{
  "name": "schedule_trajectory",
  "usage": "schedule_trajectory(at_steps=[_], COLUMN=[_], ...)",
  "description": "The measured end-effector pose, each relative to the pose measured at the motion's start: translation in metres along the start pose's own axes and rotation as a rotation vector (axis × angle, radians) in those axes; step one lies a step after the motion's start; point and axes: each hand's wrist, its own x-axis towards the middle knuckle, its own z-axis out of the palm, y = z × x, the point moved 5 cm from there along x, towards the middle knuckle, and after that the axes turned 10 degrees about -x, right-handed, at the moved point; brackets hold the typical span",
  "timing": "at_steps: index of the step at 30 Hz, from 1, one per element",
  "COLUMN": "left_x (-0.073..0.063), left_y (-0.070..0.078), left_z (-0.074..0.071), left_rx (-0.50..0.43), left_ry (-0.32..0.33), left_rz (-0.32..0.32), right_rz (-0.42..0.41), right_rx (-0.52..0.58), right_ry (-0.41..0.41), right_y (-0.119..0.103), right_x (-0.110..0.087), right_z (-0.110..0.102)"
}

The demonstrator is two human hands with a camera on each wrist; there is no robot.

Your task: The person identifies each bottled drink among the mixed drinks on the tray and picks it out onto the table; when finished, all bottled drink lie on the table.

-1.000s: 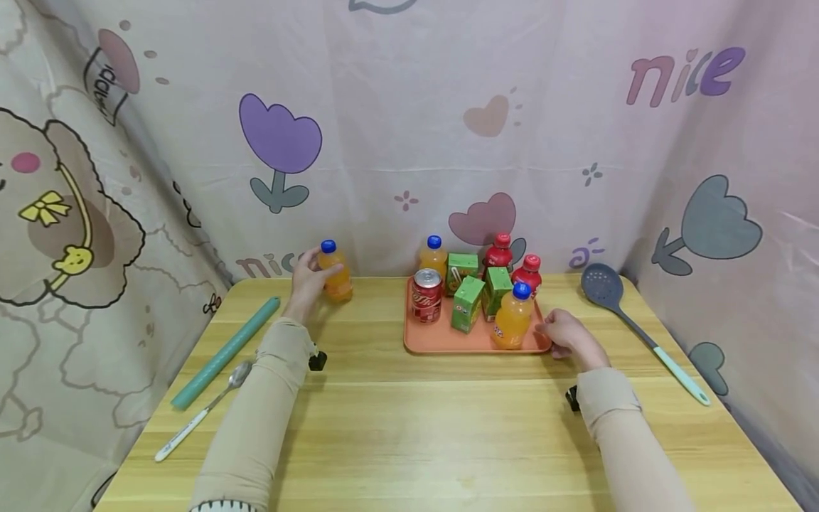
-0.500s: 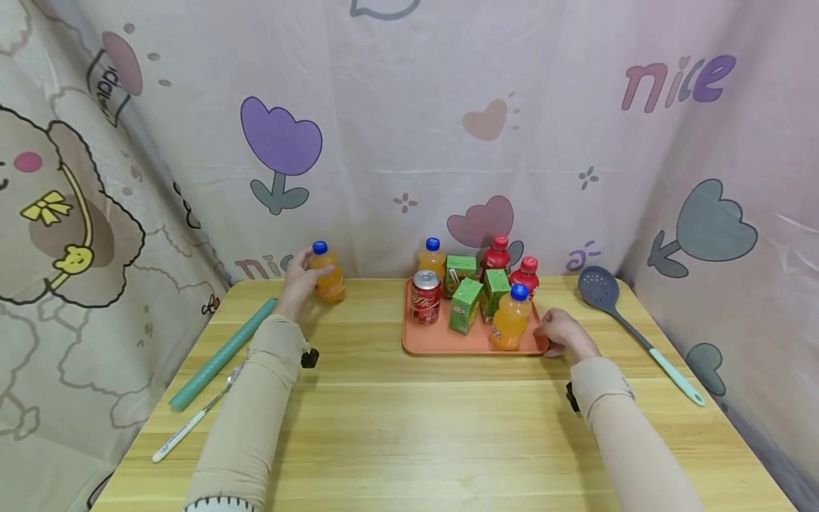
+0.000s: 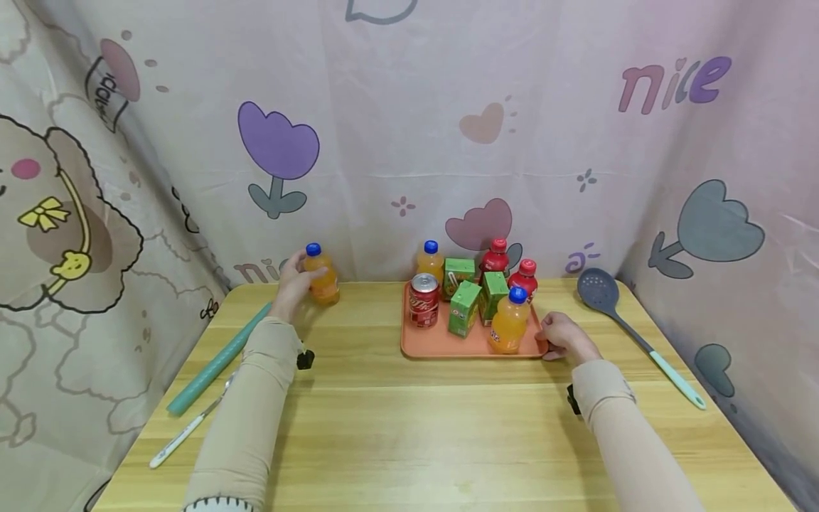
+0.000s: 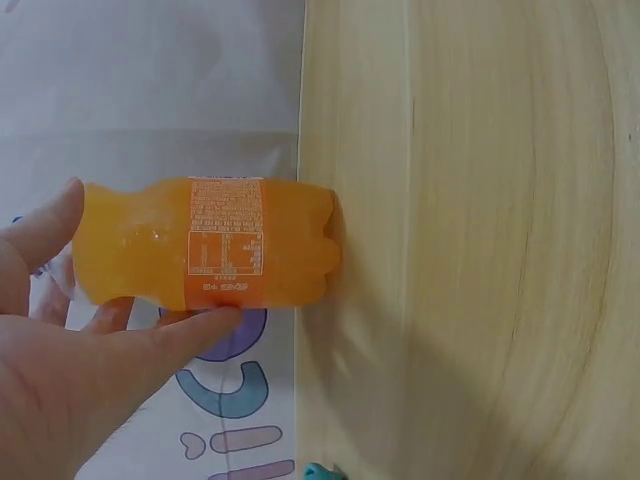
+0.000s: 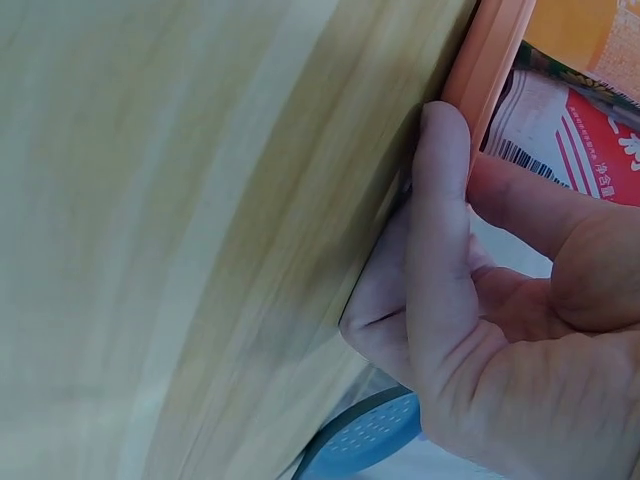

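An orange soda bottle with a blue cap [image 3: 325,286] stands upright at the back left of the table. My left hand [image 3: 293,286] holds it from the left, thumb along its near side; the left wrist view shows the bottle [image 4: 225,245] with its base close over the wood. Right of centre lies an orange tray [image 3: 441,346]. On it are two more orange bottles [image 3: 508,327], a red can [image 3: 424,304], three green drink cartons [image 3: 463,311] and two red bottles [image 3: 525,279]. My right hand [image 3: 566,336] pinches the tray's right rim [image 5: 490,70] between thumb and fingers.
Along the left side lie a green rod [image 3: 217,366] and a spoon with a white handle [image 3: 179,441], partly behind the left sleeve. A slotted ladle [image 3: 599,290] with a mint handle lies at the right. A patterned curtain [image 3: 384,128] hangs behind the table.
My left hand has moved a little to the left with the orange soda bottle, away from the tray. The right hand keeps its hold on the tray's rim.
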Motion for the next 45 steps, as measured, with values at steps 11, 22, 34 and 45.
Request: schedule_trajectory(at_steps=[11, 22, 34, 45], left_x=[-0.021, -0.030, -0.020, -0.010], left_y=[0.066, 0.067, 0.032, 0.019], left_z=[0.022, 0.135, 0.173, 0.192], left_rx=[0.061, 0.071, 0.122, 0.123], left_ry=[0.272, -0.332, -0.421, -0.429], left_rz=[0.555, 0.438, 0.248, 0.158], right_rz=[-0.018, -0.020, -0.021, -0.009], right_rx=[0.006, 0.015, 0.018, 0.000], right_ry=[0.001, -0.003, 0.004, 0.023], right_y=[-0.001, 0.003, -0.001, 0.002], right_x=[-0.001, -0.001, 0.000, 0.005], right_z=[0.001, 0.001, 0.003, 0.001])
